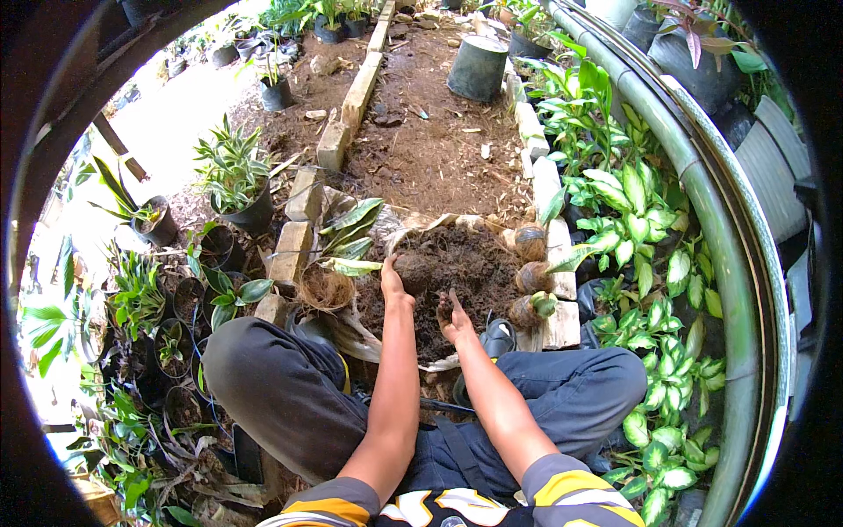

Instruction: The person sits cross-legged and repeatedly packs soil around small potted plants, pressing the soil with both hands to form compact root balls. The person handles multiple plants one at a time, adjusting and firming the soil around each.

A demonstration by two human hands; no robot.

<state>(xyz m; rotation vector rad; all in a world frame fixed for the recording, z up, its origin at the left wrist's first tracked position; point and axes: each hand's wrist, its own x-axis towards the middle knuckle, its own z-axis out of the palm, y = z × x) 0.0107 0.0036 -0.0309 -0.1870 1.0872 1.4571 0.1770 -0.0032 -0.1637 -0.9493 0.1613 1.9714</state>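
My left hand (394, 283) holds a round ball of dark soil (415, 273) at its left side. A pale green leaf (353, 266) reaches out to the left of this hand; whether it grows from the ball is hidden. My right hand (454, 320) is empty, fingers apart and smeared with soil, just over the loose dark potting soil (481, 263). That soil lies heaped on an opened pale sack (355, 339) before my crossed legs. A nest of brown coconut fibre (325, 290) sits at the sack's left edge.
Wrapped root balls (535, 277) with leaves line the right side, against a row of pale blocks (561, 323). More blocks (293, 250) edge the left. Potted plants (247, 204) crowd the left, variegated plants (632, 244) the right. An upturned black pot (477, 69) stands ahead.
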